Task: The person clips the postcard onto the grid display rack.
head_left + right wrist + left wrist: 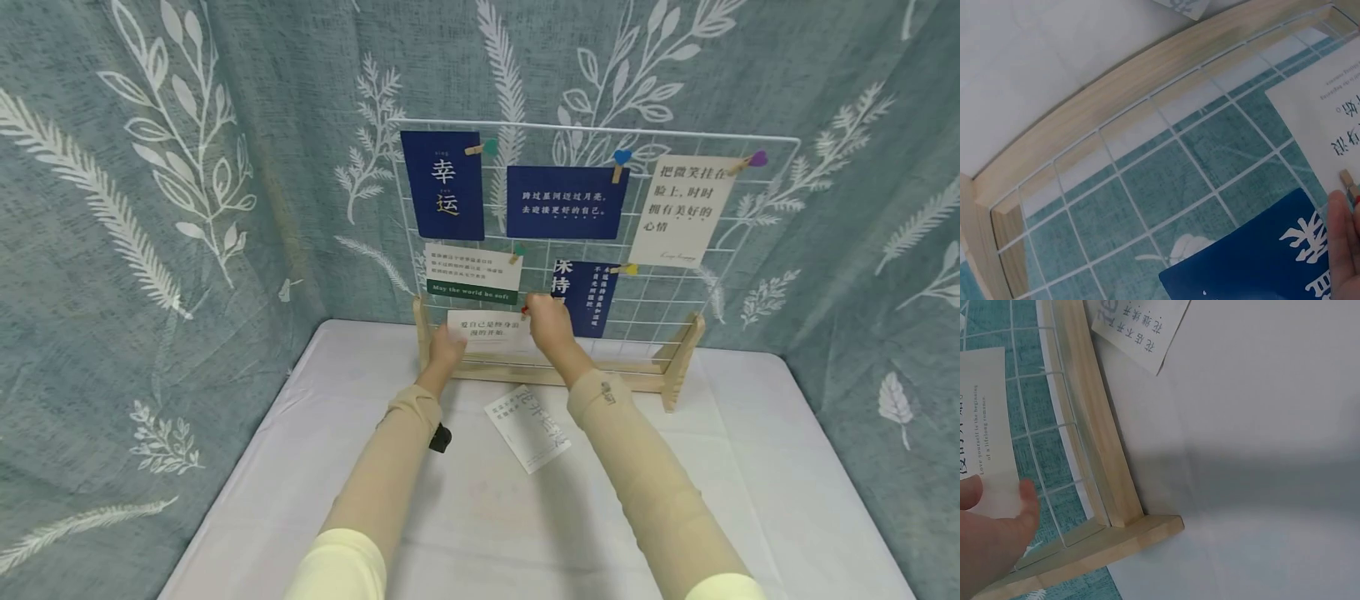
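A small white card [489,327] with printed characters is against the lower left of a white wire grid [652,310]. My left hand [447,346] pinches its left edge between thumb and fingers, also plain in the left wrist view. At the card's upper right corner, my right hand [551,327] pinches a small wooden clothespin [1350,185] with a bit of red on it. The right hand's fingertips lie partly out of frame in the right wrist view. Just beside that hand hangs a dark blue card [588,300], partly covered by it.
Wooden feet and a crossbar [555,377] support the grid. Higher up hang a blue card [442,185], another blue card [564,202], a white card [678,212] and a green-and-white card [472,275], held by heart-topped clips. A loose white card [527,429] lies on the white tabletop [480,517].
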Action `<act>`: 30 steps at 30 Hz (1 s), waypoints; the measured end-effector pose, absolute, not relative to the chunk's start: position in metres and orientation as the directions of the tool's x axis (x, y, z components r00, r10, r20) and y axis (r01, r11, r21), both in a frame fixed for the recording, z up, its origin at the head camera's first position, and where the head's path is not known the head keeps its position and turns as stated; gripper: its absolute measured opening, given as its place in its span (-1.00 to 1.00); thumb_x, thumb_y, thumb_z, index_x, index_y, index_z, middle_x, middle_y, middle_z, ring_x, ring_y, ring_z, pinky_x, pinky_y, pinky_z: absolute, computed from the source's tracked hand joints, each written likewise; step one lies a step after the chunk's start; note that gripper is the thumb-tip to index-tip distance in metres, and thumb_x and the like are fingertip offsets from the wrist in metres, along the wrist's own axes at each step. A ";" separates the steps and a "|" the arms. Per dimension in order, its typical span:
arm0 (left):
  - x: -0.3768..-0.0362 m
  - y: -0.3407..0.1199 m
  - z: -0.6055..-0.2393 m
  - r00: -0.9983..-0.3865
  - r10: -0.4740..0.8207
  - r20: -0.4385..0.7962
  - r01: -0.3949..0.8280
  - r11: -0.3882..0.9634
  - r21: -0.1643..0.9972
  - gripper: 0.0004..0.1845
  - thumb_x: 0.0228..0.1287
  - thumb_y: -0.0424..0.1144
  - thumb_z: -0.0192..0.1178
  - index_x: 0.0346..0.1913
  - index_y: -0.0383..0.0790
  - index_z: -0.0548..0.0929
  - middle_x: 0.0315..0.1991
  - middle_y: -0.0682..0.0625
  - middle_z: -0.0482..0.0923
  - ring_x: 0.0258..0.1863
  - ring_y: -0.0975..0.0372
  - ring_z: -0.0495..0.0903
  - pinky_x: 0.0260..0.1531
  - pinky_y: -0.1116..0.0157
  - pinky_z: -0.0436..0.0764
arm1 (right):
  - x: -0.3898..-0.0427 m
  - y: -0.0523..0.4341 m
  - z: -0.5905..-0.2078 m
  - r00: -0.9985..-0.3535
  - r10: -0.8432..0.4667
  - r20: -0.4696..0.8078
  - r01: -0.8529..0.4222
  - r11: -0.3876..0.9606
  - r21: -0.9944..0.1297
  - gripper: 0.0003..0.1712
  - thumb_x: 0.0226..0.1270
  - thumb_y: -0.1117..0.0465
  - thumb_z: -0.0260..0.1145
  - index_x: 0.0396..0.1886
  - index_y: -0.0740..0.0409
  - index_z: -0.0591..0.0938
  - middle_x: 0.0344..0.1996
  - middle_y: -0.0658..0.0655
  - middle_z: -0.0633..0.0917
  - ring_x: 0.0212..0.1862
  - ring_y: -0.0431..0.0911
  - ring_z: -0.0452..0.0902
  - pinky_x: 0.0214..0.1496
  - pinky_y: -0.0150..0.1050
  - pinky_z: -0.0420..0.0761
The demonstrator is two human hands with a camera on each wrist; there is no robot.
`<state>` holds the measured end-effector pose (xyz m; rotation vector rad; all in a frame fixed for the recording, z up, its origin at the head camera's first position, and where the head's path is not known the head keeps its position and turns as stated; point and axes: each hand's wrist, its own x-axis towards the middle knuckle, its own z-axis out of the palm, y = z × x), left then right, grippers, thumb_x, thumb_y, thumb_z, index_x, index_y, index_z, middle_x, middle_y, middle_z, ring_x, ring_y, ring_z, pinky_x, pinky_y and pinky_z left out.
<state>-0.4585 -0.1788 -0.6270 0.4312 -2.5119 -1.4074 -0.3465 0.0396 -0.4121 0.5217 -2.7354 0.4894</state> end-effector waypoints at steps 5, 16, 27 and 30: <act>-0.468 -0.183 -0.640 -0.929 -0.369 0.021 -0.147 0.421 0.895 -0.43 0.16 -0.23 0.26 0.22 -0.31 0.38 0.15 -0.27 0.45 0.13 -0.09 0.47 0.12 0.05 0.52 | -0.341 0.040 -0.416 -0.863 -0.298 0.407 -0.421 0.871 -0.255 -0.90 0.24 0.38 0.22 -0.33 0.31 0.66 -0.34 0.23 0.75 -0.32 0.10 0.70 -0.27 -0.08 0.69; -0.549 -0.225 -0.736 -0.916 -0.401 -0.012 -0.155 0.325 0.933 -0.33 -0.05 0.04 0.44 0.19 0.05 0.51 0.11 -0.08 0.57 0.12 0.04 0.52 0.00 0.15 0.62 | -0.335 0.046 -0.417 -0.827 -0.301 0.475 -0.462 0.845 -0.269 -0.91 0.27 0.40 0.20 -0.32 0.34 0.63 -0.40 0.28 0.74 -0.42 0.12 0.68 -0.39 -0.09 0.68; -0.457 -0.214 -0.652 -0.905 -0.420 -0.060 -0.180 0.253 0.950 -0.51 0.00 -0.18 0.39 0.09 0.06 0.61 -0.03 -0.06 0.64 -0.04 0.11 0.60 -0.07 0.22 0.63 | -0.323 0.060 -0.417 -0.808 -0.325 0.492 -0.524 0.777 -0.348 -0.80 0.26 0.42 0.15 -0.17 0.31 0.65 -0.31 0.25 0.74 -0.41 0.05 0.67 -0.39 -0.19 0.66; -0.446 -0.216 -0.641 -0.896 -0.442 -0.044 -0.174 0.259 0.950 -0.59 0.03 -0.26 0.34 0.02 -0.03 0.66 -0.18 0.00 0.70 -0.23 0.17 0.66 -0.21 0.30 0.64 | -0.322 0.064 -0.417 -0.810 -0.341 0.478 -0.543 0.744 -0.389 -0.79 0.27 0.40 0.16 -0.15 0.31 0.65 -0.32 0.25 0.74 -0.43 0.02 0.65 -0.37 -0.19 0.66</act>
